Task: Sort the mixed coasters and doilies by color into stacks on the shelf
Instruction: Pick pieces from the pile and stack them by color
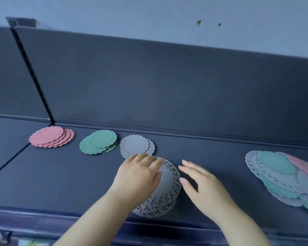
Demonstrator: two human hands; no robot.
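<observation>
On the dark shelf (212, 157) lie three sorted stacks: pink coasters (52, 137) at the left, green coasters (98, 142) beside them, and grey coasters (136, 145) to their right. A stack of white lace doilies (167, 190) sits near the front edge. My left hand (137, 176) rests flat on the doilies, fingers straight, covering their left half. To the right of that stack my right hand (201, 185) hovers with fingers extended, its thumb close to the doily rim. A mixed pile (281, 176) of doilies and green, pink and grey coasters spreads at the far right.
The shelf's dark back panel (167, 89) rises behind the stacks, with a slotted upright (32, 73) at the left. A seam divides this shelf from the neighbouring one at the left. The front lip (96, 222) runs below my wrists.
</observation>
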